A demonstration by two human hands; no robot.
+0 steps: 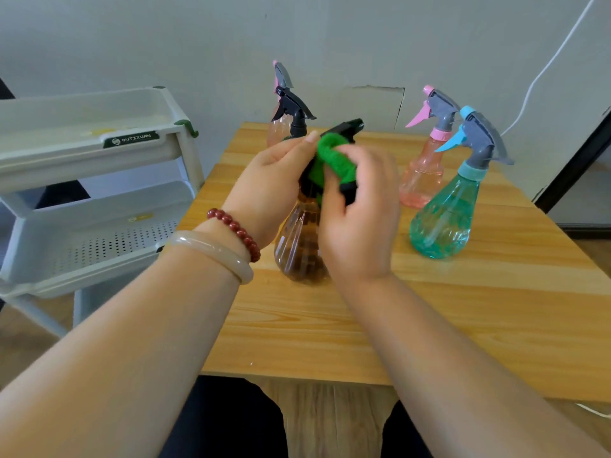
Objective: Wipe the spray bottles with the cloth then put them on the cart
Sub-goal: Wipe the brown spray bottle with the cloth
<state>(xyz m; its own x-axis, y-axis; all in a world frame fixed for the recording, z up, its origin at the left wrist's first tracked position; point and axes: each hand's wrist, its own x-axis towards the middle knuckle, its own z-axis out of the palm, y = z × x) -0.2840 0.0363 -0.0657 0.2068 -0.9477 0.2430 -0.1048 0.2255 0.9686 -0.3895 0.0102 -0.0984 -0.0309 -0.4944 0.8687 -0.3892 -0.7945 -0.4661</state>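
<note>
left hand [271, 173] grips brown bottle [297, 249] to steady it | right hand [358, 223] pinches cloth [334, 153] round spray head [348, 126] (mid-wipe)

A household room is suggested: wooden table [429, 325] under the grip, plastic cart [82, 160] (tiered) to its left, painted wall [363, 44] behind.

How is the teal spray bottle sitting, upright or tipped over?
Upright: the teal spray bottle stands on its base on the wooden table, with its trigger head on top.
</note>
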